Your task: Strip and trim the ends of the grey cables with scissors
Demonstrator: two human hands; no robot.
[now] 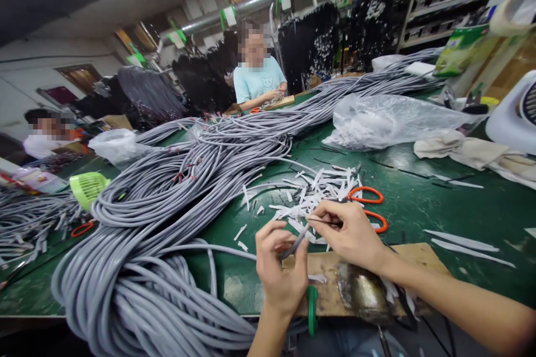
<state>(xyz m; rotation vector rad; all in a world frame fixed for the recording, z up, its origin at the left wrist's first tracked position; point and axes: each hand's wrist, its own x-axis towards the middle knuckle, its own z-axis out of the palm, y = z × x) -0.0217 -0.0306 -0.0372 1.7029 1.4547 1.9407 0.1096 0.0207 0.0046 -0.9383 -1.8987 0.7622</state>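
Note:
My left hand (pixel 278 256) is closed round the end of a grey cable (pixel 296 244), whose length runs left to a big coiled bundle (pixel 167 245). At the cable's tip, the fingers of my right hand (pixel 345 226) pinch together on a thin dark strand, too small to make out fully. Just beyond the hands lies a pile of white strips (pixel 310 198). Orange-handled scissors (pixel 379 195) rest behind my right hand, their blades partly hidden. Under my hands is a wooden board (pixel 330 273) bearing a dark metal block (pixel 364 290), with a green clamp (pixel 312 309) at its front.
More grey cables (pixel 259 128) stretch across the green table (pixel 419 195). A clear plastic bag (pixel 385 122) and a cloth (pixel 473 156) lie at the back right. A light-green fan (pixel 89 185) stands left. Across the table sits a person in a light-blue shirt (pixel 257 81).

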